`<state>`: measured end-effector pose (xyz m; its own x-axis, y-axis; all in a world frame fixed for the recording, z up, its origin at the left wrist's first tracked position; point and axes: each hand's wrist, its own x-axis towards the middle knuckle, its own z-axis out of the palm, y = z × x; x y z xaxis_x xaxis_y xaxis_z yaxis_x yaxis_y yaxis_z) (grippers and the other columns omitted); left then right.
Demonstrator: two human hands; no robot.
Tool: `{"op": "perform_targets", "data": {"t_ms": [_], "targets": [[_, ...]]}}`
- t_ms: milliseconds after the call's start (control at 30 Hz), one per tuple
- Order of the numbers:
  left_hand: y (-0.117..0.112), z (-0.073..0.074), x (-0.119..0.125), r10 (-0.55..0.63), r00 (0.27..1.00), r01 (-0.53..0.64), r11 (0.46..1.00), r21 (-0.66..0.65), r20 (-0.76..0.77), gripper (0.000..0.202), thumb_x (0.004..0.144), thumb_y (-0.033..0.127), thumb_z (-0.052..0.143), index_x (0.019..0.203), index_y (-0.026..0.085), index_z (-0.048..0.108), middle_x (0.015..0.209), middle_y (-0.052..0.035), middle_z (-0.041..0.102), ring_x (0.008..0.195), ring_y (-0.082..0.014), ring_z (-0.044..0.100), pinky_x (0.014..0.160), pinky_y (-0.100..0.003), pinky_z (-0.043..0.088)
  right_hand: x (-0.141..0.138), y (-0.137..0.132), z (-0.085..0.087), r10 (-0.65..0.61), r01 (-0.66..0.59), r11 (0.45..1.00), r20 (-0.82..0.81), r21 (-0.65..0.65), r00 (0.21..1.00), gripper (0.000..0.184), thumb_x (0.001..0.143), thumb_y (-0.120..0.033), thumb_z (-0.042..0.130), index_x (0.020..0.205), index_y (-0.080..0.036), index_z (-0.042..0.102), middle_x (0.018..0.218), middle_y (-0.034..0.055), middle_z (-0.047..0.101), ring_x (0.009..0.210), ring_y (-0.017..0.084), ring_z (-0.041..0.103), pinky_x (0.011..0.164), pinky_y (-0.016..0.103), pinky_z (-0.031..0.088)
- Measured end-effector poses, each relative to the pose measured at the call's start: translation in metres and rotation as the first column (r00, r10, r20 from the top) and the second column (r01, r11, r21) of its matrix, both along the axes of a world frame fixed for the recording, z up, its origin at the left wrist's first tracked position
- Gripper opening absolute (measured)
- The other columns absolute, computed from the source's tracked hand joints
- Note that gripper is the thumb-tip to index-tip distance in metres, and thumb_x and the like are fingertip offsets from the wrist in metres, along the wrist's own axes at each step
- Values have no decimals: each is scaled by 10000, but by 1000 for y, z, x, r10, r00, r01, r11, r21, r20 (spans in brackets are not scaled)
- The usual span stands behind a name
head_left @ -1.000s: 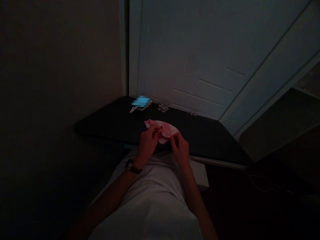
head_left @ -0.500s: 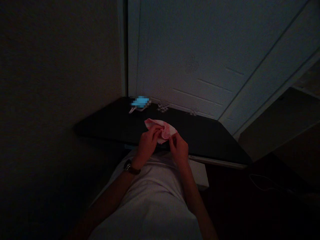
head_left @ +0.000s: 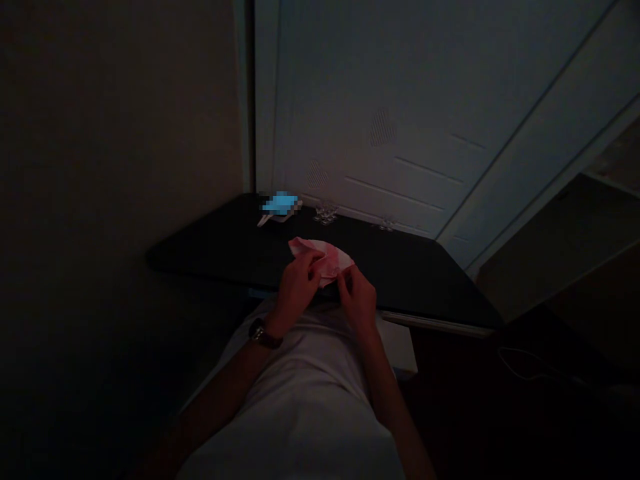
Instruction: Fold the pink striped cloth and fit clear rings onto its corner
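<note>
A small pink and white cloth (head_left: 334,259) is held between both hands, just above the near edge of the dark tabletop (head_left: 220,250). My left hand (head_left: 299,280) pinches it at its left part, with the fingers lying over the fabric. At the lower right edge of the cloth, my right hand (head_left: 357,293) grips it between thumb and fingers. A dark-strapped watch (head_left: 265,333) is on my left wrist. The room is dim, so the cloth's folds are hard to make out.
Behind the cloth stand a clear glass ornament (head_left: 327,211) and a smaller clear one (head_left: 387,223). A lit, pixelated blue screen (head_left: 280,203) rests at the back left. Under the table's front edge sits a white box (head_left: 400,347). A pale door panel (head_left: 350,100) rises behind.
The cloth between my hands has flattened out a little; a rounded fold in its middle is gone. My left fingers have shifted slightly, while my right hand stays almost in place.
</note>
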<state>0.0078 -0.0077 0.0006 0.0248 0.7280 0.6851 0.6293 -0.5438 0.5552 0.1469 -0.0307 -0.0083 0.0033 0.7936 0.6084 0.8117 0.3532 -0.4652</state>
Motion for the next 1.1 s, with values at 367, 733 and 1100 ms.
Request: {"op": "perform_targets", "data": {"t_ms": [367, 733, 1100], "targets": [[-2, 0, -1, -95, 994, 96, 995, 10, -59, 363, 784, 62, 419, 1093, 184, 567, 1114, -43, 614, 1022, -174, 555, 927, -313, 423, 1, 2, -2, -8, 8, 1000, -27, -3, 1000, 205, 886, -335, 361, 825, -198, 502, 716, 1, 578, 629, 118, 527, 594, 211, 346], [-2, 0, -1, -96, 994, 99, 994, 46, -57, 334, 789, 60, 419, 1061, 170, 579, 1077, -47, 617, 1009, -171, 543, 923, -315, 417, 1, 0, 0, 26, -26, 1000, -6, -11, 1000, 222, 892, -335, 347, 818, -200, 507, 712, 1, 576, 621, 119, 518, 584, 211, 339], [-3, 1, -2, -111, 991, 112, 994, 7, -73, 369, 778, 59, 418, 1092, 183, 566, 1098, -44, 616, 1008, -173, 553, 906, -308, 431, 0, -1, 0, 7, -6, 1000, -46, 20, 999, 227, 892, -341, 345, 818, -193, 500, 717, -4, 561, 623, 112, 501, 592, 209, 339]]}}
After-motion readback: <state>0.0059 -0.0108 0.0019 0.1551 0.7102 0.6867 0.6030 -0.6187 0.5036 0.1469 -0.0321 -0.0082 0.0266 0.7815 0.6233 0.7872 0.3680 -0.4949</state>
